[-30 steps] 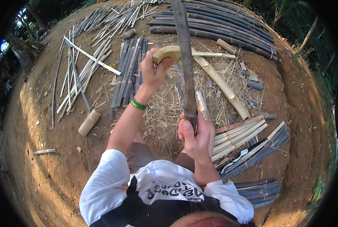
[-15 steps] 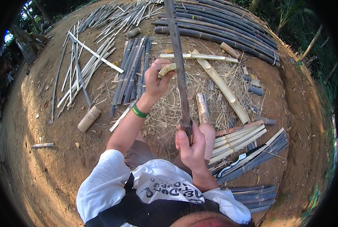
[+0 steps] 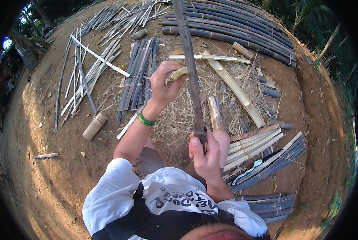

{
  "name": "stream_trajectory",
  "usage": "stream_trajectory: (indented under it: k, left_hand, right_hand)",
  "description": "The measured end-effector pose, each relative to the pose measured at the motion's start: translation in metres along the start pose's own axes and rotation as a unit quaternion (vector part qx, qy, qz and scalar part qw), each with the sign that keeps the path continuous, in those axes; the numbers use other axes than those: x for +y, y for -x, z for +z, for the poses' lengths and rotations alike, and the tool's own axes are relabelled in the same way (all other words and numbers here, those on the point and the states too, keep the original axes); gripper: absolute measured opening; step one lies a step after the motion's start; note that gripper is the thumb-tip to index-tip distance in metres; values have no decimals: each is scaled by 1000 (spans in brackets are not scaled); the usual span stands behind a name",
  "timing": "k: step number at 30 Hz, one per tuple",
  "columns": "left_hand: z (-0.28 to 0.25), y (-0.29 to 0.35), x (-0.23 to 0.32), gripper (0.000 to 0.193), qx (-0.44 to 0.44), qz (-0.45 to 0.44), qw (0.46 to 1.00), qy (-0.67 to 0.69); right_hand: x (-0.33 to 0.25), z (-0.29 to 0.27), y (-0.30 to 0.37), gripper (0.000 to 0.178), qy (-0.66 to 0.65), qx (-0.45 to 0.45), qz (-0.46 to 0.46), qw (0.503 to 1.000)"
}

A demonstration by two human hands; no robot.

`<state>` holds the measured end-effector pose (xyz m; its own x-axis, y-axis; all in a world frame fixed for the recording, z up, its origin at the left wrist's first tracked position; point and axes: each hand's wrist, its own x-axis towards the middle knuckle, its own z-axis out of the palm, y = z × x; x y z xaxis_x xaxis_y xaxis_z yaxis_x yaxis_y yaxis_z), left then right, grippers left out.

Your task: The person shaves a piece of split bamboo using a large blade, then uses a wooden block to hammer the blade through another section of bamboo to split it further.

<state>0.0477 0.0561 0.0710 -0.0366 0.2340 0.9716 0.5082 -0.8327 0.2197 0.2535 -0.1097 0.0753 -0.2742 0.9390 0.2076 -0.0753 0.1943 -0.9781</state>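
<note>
My left hand (image 3: 165,86) is closed round a curved piece of split bamboo (image 3: 178,73), seen nearly end-on. In my right hand (image 3: 206,156) is the dark handle of a machete, whose long blade (image 3: 189,60) points away from me to the top of the view. The blade crosses in front of the bamboo piece and hides part of it; whether they touch, I cannot tell. Just beyond my right hand, by my knee, a short bamboo piece (image 3: 214,113) stands above fibrous shavings (image 3: 179,104).
Dark bamboo poles (image 3: 227,38) lie at the far right, split strips (image 3: 137,76) at the left. A long split half (image 3: 235,90) rests on the shavings. Near my right knee are pale strips (image 3: 253,148) and a folding saw (image 3: 247,173). A bamboo section (image 3: 95,126) lies at left.
My right hand and the machete handle have shifted slightly to the right. My left hand still grips the bamboo piece, almost in the same place. The whole view has moved a little.
</note>
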Motion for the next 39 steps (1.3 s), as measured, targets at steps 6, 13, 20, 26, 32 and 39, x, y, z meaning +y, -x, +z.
stream_trajectory:
  k: [6, 13, 20, 26, 32, 39]
  left_hand:
    - [-23, -23, 48, 51, -19, 68, 997, -44]
    - [-37, -18, 67, 47, -58, 77, 993, -64]
    - [-41, -7, 77, 46, -88, 77, 992, -55]
    - [-46, -10, 82, 50, -109, 32, 993, -33]
    - [-52, -15, 81, 52, -147, 8, 989, 17]
    - [-54, -19, 78, 50, -172, -1, 984, 43]
  right_hand:
    - [-3, -12, 12, 30, 25, 12, 50, 998]
    - [-14, -11, 35, 27, 59, -18, 53, 997]
    - [-3, -12, 59, 50, 60, -9, 81, 995]
    - [-2, -9, 51, 43, 104, 17, 39, 994]
    - [-2, -10, 50, 39, 77, 16, 45, 996]
    - [4, -13, 53, 40, 103, 13, 32, 994]
